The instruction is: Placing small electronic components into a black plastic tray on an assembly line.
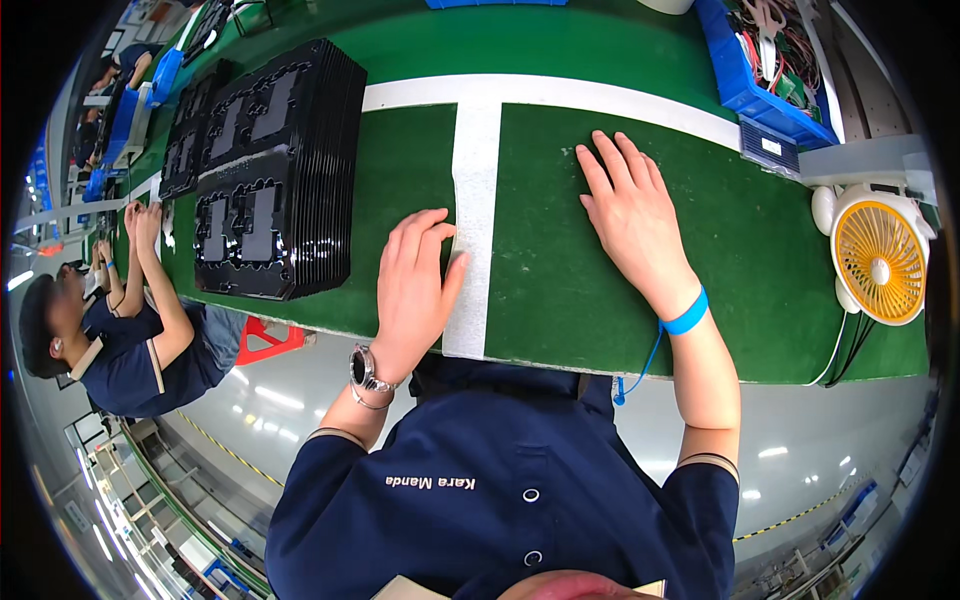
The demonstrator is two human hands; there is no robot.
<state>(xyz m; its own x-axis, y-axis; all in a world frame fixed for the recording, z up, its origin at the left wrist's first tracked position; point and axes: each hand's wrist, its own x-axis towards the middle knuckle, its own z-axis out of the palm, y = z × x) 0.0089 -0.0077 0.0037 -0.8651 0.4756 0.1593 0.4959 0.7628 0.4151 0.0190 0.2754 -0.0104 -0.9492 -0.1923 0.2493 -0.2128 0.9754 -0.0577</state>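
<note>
My left hand (415, 275) rests near the front edge of the green work table (570, 290), its fingertips by a white strip (475, 200) that runs across the mat. Nothing is in it, and the fingers lie loosely apart. Farther forward and to the right, my right hand (632, 215) lies palm down on the green surface with its fingers stretched out, also holding nothing. A blue wrist strap (686, 314) with a cord circles my right wrist; a metal watch (366, 370) is on my left. Left of my left hand stands a tall stack of black plastic trays (325, 170).
Behind the stack sit more black trays (183, 150). At the back right, a blue bin (735, 75) holds wires, circuit boards and scissors. A white fan (878, 262) with a yellow grille stands at the right edge, cables hanging below. A co-worker (130, 340) sits at the left.
</note>
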